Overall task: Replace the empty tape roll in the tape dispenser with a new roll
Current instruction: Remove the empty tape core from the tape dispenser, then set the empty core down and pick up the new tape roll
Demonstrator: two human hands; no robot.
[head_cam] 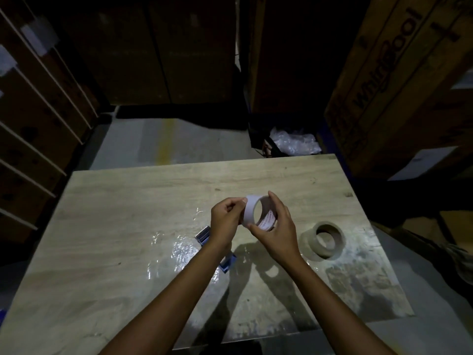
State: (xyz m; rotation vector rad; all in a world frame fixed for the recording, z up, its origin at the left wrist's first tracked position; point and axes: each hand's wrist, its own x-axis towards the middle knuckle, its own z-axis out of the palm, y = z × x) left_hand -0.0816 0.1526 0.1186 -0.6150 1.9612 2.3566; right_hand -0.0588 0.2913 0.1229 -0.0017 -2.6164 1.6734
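Both hands hold a thin white cardboard tape core [249, 211] above the middle of the wooden table [128, 201]. My left hand [226, 221] pinches its left rim with thumb and fingertips. My right hand [275, 230] curls round its right side, thumb below and fingers over the top. Red print shows inside the ring. A brown tape roll [323, 239] lies flat on the table to the right of my hands. The blue tape dispenser [204, 235] lies on the table under my left wrist, mostly hidden by the arm.
Shiny strips of clear tape [181, 249] stick to the table around the dispenser. Large cardboard boxes [399, 80] stand behind and to the right, and stacked cartons line the left. A crate with crumpled plastic [294, 140] sits on the floor beyond the table's far edge.
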